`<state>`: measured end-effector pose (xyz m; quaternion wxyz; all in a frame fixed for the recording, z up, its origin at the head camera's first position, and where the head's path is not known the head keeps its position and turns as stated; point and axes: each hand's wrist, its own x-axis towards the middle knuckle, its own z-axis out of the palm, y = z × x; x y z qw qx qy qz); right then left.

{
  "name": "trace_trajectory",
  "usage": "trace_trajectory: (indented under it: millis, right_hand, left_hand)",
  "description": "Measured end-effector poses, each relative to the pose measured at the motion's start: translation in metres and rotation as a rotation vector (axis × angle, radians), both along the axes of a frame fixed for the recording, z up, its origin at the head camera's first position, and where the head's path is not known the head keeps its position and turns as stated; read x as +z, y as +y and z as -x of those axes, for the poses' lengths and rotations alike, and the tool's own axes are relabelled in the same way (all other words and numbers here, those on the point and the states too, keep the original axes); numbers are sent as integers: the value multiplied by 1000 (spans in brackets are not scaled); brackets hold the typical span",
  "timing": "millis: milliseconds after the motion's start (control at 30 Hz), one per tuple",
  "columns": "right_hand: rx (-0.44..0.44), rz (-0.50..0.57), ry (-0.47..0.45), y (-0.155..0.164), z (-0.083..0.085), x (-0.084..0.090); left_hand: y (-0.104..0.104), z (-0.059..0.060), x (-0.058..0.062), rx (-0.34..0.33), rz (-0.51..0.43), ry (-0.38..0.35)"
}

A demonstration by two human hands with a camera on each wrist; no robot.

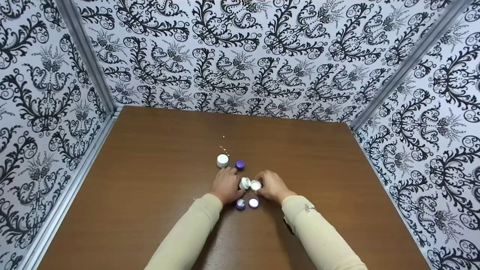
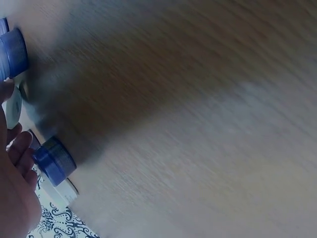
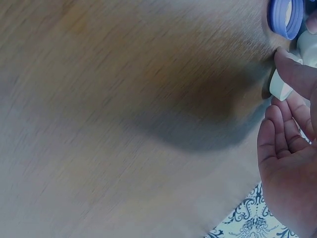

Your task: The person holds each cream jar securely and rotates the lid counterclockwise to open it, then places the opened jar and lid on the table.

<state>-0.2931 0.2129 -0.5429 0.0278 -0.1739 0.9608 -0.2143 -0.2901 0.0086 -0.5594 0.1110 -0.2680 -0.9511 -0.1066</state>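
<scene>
Brown desk (image 1: 150, 195), patterned walls on three sides. Left hand (image 1: 226, 185) curled round a small white jar (image 1: 245, 183), tipped on its side with its open end toward the right hand, likely to bring the two pieces together. Right hand (image 1: 272, 186) pinching a white lid (image 1: 255, 185) just beside the jar's mouth. Behind the hands: closed white jar (image 1: 222, 160) and purple cap (image 1: 240, 165), set apart. Nearer the body: purple-based jar (image 1: 240, 204) and white lid (image 1: 254, 203), side by side between the forearms.
</scene>
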Motion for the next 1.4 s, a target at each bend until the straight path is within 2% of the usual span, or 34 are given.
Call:
trace_trajectory:
  millis: [567, 900, 1400]
  right_hand:
    - [27, 20, 16, 1, 1, 0]
    - [27, 10, 19, 1, 3, -5]
    - [26, 3, 22, 1, 2, -2]
  left_hand:
    - [-2, 5, -4, 5, -3, -33]
    - [-4, 5, -6, -12, 47, -49]
    - [-1, 3, -3, -2, 66, -65]
